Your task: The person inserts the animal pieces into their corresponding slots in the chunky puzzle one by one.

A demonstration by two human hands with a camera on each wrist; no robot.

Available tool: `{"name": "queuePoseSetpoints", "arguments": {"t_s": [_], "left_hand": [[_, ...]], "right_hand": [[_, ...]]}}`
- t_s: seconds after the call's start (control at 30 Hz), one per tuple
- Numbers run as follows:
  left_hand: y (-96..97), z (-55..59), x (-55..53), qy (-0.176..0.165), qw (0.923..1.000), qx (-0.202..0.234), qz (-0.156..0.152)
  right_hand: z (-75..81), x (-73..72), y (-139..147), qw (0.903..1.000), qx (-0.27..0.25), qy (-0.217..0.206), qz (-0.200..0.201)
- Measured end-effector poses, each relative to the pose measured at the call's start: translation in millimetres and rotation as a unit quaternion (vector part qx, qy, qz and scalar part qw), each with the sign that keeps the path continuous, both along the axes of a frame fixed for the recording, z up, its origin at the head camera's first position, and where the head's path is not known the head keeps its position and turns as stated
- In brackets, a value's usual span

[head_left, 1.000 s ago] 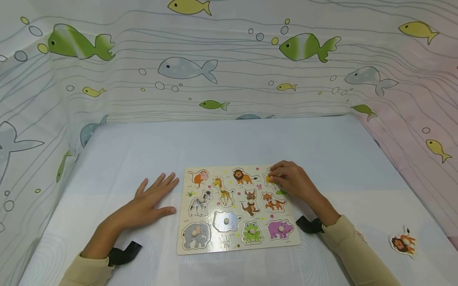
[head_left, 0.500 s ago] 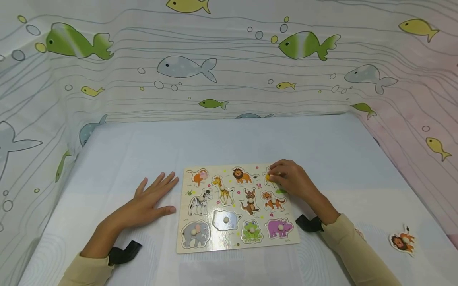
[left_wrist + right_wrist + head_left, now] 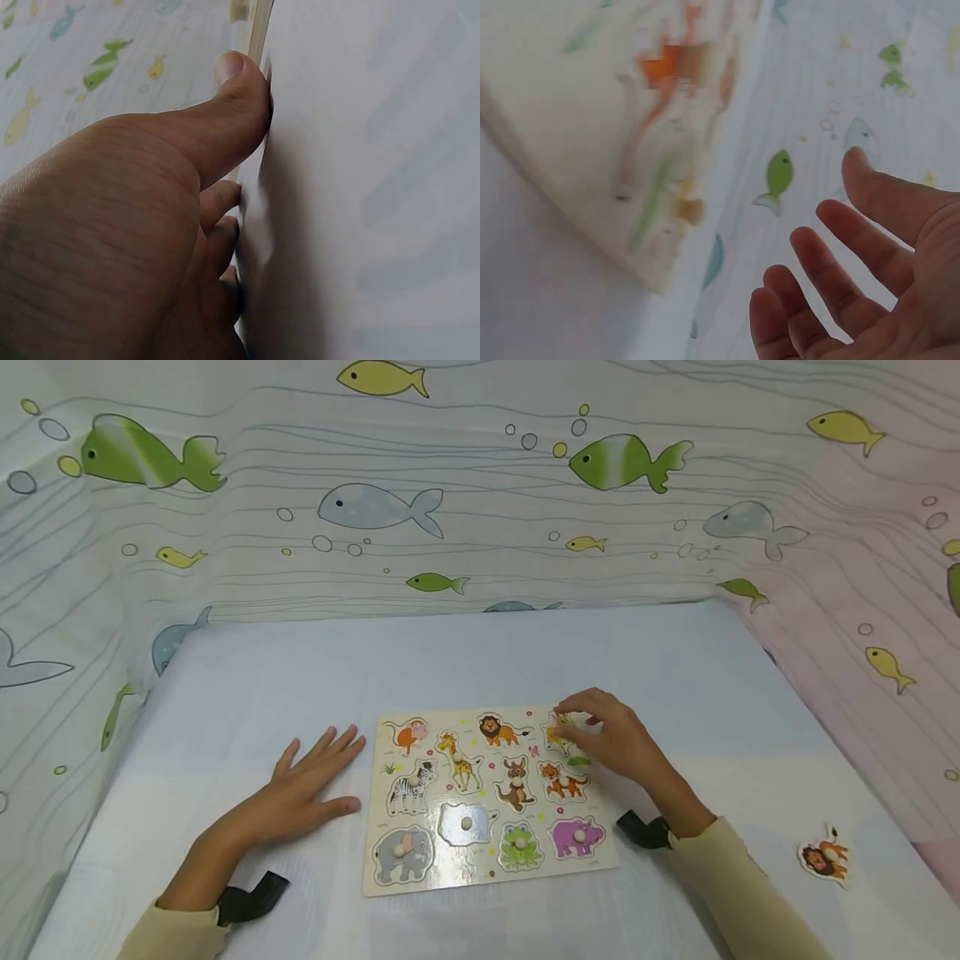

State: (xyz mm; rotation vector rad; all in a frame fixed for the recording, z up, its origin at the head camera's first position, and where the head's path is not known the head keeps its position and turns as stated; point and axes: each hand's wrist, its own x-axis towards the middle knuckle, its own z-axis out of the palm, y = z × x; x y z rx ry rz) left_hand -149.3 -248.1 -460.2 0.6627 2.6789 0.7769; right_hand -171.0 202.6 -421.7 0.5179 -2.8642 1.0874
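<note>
A wooden animal peg puzzle board lies on the table in the head view. Over its far right corner, my right hand has thumb and forefinger spread apart beside a yellow animal piece, partly covered by the fingers. In the right wrist view that hand's fingers are loosely bent with nothing between them, off the knobbed board. My left hand rests on the table left of the board, fingers spread, the thumb tip close to its edge. The left wrist view shows this thumb near the board's side.
A loose lion piece with a knob lies on the table at the right. Knobbed pieces such as an elephant, a frog and a hippo sit in the board. A fish-patterned cloth hangs behind.
My right thumb and fingers have parted from the yellow animal piece and lifted slightly. The left hand stays in place on the table. The head view has shifted a little.
</note>
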Motion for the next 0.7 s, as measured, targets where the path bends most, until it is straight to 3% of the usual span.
{"name": "queuePoseSetpoints", "arguments": {"t_s": [0.2, 0.33, 0.5, 0.7], "left_hand": [[-2.5, -0.4, 0.2, 0.003, 1.0000, -0.007, 0.006], [-4.1, -0.5, 2.9, 0.010, 0.9999, -0.004, 0.009], [-3.1, -2.8, 1.8, 0.012, 0.9999, -0.001, 0.005], [-0.7, -3.6, -0.8, 0.006, 0.9999, -0.008, -0.002]], "right_hand": [[29.4, 10.1, 9, 0.9996, -0.019, 0.022, -0.006], [40.3, 19.8, 21, 0.9993, -0.018, 0.026, -0.020], [42.8, 38.1, 51, 0.9975, -0.007, 0.025, -0.065], [50.2, 66.5, 91, 0.9899, 0.034, -0.008, -0.137]]}}
